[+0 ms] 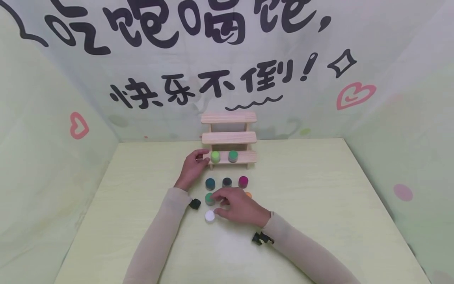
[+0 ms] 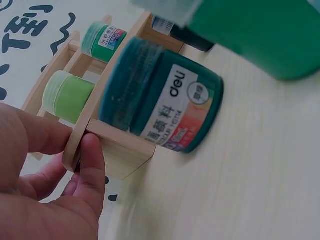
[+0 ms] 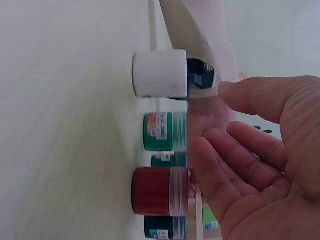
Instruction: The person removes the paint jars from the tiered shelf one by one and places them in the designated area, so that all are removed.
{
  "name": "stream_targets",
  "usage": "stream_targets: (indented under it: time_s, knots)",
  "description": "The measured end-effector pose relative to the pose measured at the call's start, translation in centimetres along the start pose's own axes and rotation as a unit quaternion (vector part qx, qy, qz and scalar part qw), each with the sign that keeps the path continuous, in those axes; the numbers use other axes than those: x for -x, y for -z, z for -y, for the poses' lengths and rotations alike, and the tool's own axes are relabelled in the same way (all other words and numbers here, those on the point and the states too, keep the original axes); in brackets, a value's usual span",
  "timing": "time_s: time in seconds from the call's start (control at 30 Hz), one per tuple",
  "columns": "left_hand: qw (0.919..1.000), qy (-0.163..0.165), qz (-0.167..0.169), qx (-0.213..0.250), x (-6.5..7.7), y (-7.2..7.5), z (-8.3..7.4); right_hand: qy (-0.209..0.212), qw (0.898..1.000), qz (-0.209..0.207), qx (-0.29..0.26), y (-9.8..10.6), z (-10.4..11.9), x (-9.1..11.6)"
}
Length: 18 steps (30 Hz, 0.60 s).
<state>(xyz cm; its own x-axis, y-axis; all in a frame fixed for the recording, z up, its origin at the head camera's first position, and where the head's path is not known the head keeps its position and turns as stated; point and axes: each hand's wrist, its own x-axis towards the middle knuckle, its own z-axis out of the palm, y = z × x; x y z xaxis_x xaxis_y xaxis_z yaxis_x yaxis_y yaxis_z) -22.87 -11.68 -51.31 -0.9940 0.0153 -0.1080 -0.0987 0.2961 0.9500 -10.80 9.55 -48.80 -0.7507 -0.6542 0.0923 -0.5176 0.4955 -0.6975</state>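
Note:
My left hand [image 1: 193, 167] pinches the left end of the lowest step of a three-tier wooden rack [image 1: 229, 137], thumb on one side and fingers on the other. On that step stand a light green paint jar [image 1: 215, 156] and a green paint jar [image 1: 233, 156]. My right hand [image 1: 241, 207] hovers over the table jars, thumb and fingers spread with nothing between them. Its fingertips are right by another green jar [image 3: 159, 131], just above a white jar [image 3: 160, 74]. In the right wrist view, a dark red jar [image 3: 150, 191] stands close below the index finger.
Behind the right hand, a teal jar [image 1: 210, 184], a blackish jar [image 1: 227, 182] and a magenta jar [image 1: 243, 182] form a row before the rack. An orange jar [image 1: 249, 195] is mostly hidden by the right hand. A printed cloth wall [image 1: 159, 118] rises behind the rack.

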Motion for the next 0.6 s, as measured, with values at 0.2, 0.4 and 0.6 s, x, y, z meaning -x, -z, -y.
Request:
stream_targets:
  time_s: [0.2, 0.4, 0.6]
  knots:
    - [0.9999, 0.005, -0.007, 0.013, -0.2, -0.1, -0.1, 0.007, 1.000, -0.015, -0.018, 1.2, -0.5, -0.7]
    - [0.9999, 0.008, -0.007, 0.000, -0.2, -0.1, 0.1, -0.019, 0.999, -0.033, -0.018, 2.8, -1.3, -1.6]
    - [1.0000, 0.000, -0.004, -0.004, -0.1, -0.1, 0.2, -0.046, 0.996, -0.073, -0.024, 4.7, -2.2, -2.7]
